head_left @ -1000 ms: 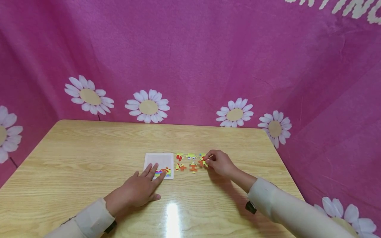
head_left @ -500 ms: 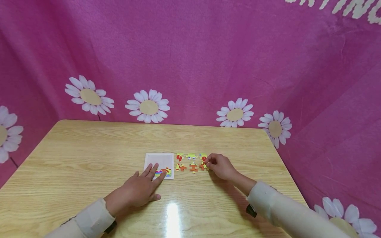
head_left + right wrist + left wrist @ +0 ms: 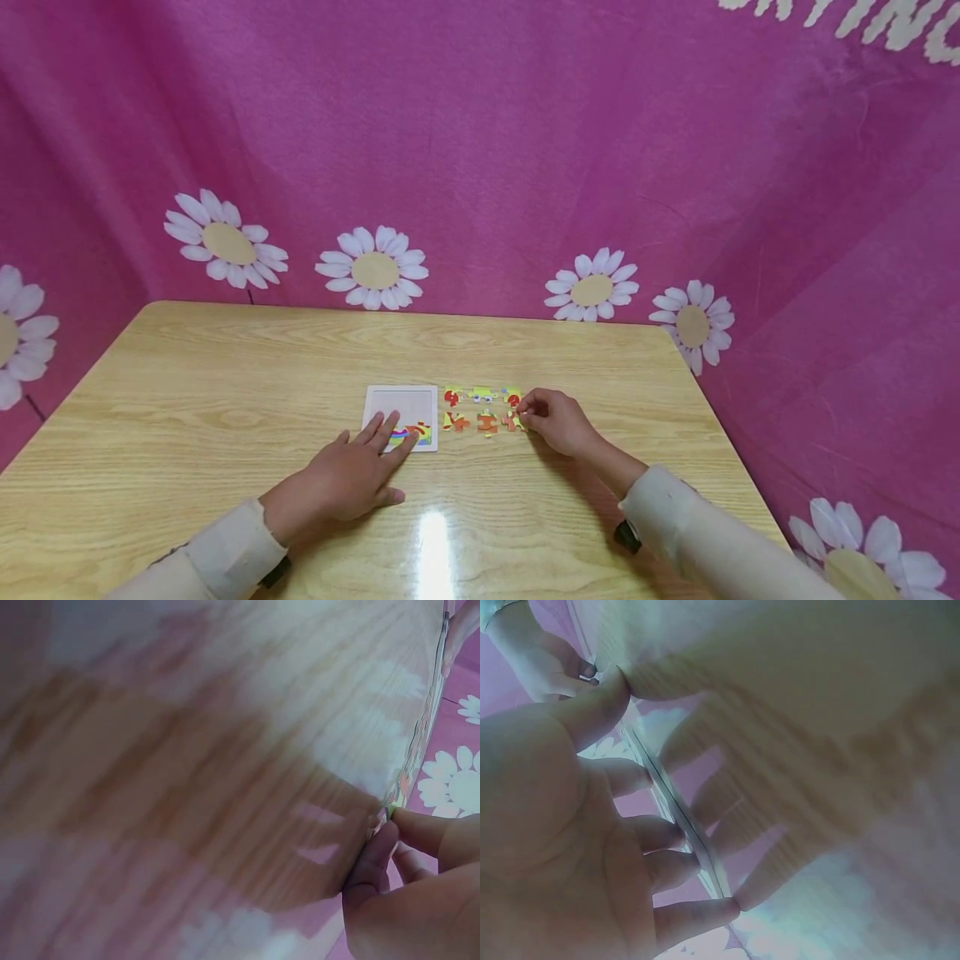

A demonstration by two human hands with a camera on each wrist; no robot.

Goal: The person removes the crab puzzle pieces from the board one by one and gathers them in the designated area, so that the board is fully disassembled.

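My left hand (image 3: 352, 475) lies spread with straight fingers over the lower part of a square white puzzle tray (image 3: 432, 400). Several joined puzzle pieces (image 3: 423, 432) fill part of the tray's bottom, partly hidden by the fingers. To the tray's right, loose jigsaw pieces are laid out in two rows. At the right end of the lower row, my right hand (image 3: 558, 423) pinches an orange-and-yellow puzzle piece (image 3: 513, 421) between thumb and fingers. In the right wrist view, the thumb and index fingertips meet at a yellow-green edge (image 3: 391, 810) close to the tabletop.
The upper row holds a red-and-yellow piece (image 3: 452, 395), a yellow piece with eyes (image 3: 482, 394) and another red one (image 3: 513, 398). Below are two orange pieces. The wooden table (image 3: 262, 375) runs back to a pink cloth (image 3: 480, 167) printed with daisies.
My right hand has drawn slightly toward me, bringing its puzzle piece down off the upper row to the lower row's right end. The left hand stays in place.
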